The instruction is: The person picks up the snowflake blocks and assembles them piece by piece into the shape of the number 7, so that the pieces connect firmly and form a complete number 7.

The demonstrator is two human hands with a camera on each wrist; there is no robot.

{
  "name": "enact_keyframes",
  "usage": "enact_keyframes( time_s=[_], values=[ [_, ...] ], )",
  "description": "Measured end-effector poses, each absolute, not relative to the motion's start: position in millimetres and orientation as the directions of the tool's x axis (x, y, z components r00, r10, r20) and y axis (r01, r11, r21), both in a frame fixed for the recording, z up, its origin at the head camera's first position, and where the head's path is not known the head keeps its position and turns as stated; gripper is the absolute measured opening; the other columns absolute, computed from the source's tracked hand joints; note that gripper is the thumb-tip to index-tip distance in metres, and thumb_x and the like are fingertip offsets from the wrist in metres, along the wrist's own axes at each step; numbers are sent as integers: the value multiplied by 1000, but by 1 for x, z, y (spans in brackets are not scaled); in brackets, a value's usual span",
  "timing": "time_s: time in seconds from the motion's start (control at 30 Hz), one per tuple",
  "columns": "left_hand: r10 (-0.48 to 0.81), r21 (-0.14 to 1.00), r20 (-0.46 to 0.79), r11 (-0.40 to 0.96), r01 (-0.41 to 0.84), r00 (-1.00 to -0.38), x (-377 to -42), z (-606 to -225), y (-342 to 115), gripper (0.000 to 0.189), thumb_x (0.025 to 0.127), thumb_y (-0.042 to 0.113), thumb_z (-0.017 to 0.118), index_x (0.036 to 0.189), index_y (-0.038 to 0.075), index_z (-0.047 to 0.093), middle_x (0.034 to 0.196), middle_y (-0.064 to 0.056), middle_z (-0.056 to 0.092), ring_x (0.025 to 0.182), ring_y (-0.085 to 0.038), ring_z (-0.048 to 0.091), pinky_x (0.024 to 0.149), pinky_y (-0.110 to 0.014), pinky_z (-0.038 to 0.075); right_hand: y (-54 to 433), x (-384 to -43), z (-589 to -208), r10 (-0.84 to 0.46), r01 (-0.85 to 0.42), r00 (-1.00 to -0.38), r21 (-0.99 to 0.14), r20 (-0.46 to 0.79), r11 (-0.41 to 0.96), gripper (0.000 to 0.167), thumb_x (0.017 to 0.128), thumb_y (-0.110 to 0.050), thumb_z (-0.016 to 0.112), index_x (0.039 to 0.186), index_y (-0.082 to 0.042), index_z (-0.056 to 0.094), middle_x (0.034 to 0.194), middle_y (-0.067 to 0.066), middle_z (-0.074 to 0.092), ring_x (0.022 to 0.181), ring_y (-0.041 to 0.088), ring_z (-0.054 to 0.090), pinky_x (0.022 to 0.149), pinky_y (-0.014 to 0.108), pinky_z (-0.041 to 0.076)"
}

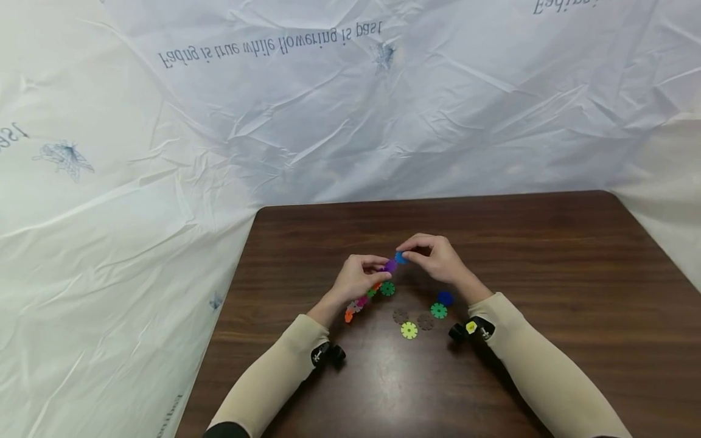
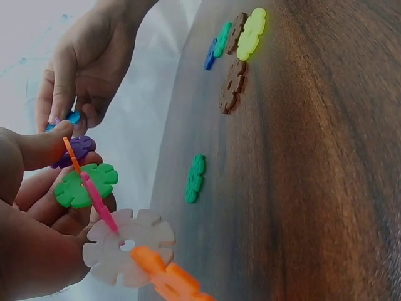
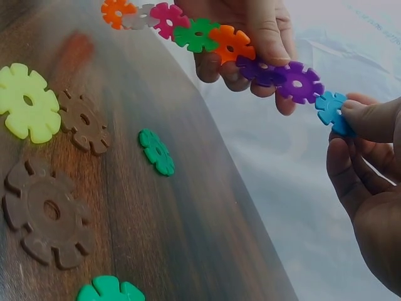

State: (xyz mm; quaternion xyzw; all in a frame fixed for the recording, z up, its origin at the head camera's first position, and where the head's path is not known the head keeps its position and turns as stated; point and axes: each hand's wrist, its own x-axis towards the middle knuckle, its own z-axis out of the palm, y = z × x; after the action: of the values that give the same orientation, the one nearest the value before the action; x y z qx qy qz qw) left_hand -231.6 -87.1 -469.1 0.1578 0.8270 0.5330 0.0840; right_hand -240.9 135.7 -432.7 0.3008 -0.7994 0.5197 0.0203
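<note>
Notched plastic discs are slotted edge to edge into a chain. From its far end in the right wrist view come an orange disc (image 3: 111, 14), a clear one (image 3: 136, 19), a pink one (image 3: 161, 12), a green one (image 3: 188, 39), another orange one (image 3: 241, 42) and two purple ones. My left hand (image 1: 356, 280) pinches the chain at the purple discs (image 3: 308, 93), thumb on top. Between the thumb and fingers of my right hand (image 1: 440, 260) is a light blue disc (image 3: 327, 114), its edge right at the last purple disc. The chain hangs over the table.
Loose discs lie on the brown wooden table (image 1: 558, 274): a green one (image 1: 387, 293) below the hands, a yellow one (image 1: 405, 334), brown ones (image 1: 425, 326), another green (image 1: 435, 314) and a dark blue one (image 1: 445, 298). A white printed cloth (image 1: 339, 152) hangs behind.
</note>
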Motion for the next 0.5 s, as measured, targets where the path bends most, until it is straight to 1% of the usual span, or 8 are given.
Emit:
enact_keyframes(
  time_s=[0.07, 0.2, 0.33, 0.5],
  values=[
    [356, 904, 35, 388, 182, -934, -232, -468, -86, 29, 89, 17, 73, 115, 7, 72, 97, -7, 73, 80, -12, 68, 71, -26, 57, 135, -242, -435, -469, -509, -811, -817, 350, 272, 16, 94, 1, 60, 105, 4, 71, 100, 17, 68, 76, 23, 65, 68, 40, 56],
    [363, 893, 31, 409, 189, -931, -232, -467, -86, 28, 89, 18, 73, 115, 8, 72, 96, -5, 73, 79, -11, 67, 70, -25, 57, 135, -248, -446, -475, -520, -804, -810, 357, 270, 16, 94, 2, 60, 104, 3, 72, 101, 16, 67, 79, 36, 64, 67, 32, 56],
    [372, 882, 21, 430, 192, -928, -233, -467, -86, 28, 90, 19, 72, 115, 9, 72, 95, -4, 72, 79, -10, 66, 70, -24, 56, 137, -257, -462, -467, -529, -804, -801, 367, 281, 16, 94, 0, 62, 105, -1, 73, 102, 13, 67, 77, 36, 63, 65, 27, 54],
    [385, 873, 10, 447, 196, -923, -233, -467, -86, 27, 90, 20, 71, 115, 10, 72, 94, -2, 72, 79, -9, 65, 68, -24, 55, 138, -259, -468, -465, -539, -799, -797, 381, 274, 15, 94, -7, 64, 104, -8, 74, 101, 7, 68, 77, 33, 63, 65, 24, 53]
  ],
)
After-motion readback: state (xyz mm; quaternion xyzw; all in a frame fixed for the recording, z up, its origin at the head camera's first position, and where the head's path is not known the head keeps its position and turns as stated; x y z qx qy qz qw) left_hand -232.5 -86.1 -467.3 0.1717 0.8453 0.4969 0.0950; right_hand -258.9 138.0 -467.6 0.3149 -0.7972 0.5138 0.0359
